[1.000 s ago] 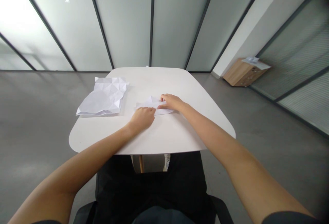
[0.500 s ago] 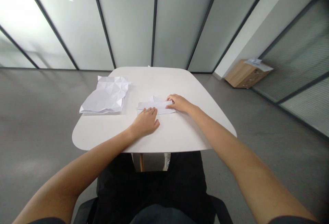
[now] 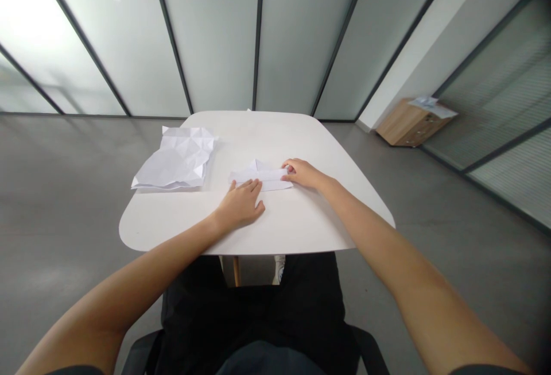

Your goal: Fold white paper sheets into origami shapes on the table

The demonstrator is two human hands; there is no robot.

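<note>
A small piece of folded white paper (image 3: 270, 176) lies near the middle of the table, with a long strip across its near part and a pointed peak at its far side. My left hand (image 3: 241, 205) rests on the near left part of the paper, fingers stretched out and thumb apart. At the paper's right end, my right hand (image 3: 302, 173) is pinched on the edge between thumb and fingers. The fingers hide part of that end.
Creased white sheets (image 3: 176, 159) lie at the left of the white table (image 3: 293, 228), whose corners are rounded. Beyond it stand frosted glass panels (image 3: 215, 36). A wooden cabinet (image 3: 404, 122) with papers on top is on the floor at the right.
My left fingers have spread a little and shifted slightly left on the paper. My right hand stays at the paper's right end, a touch further right.
</note>
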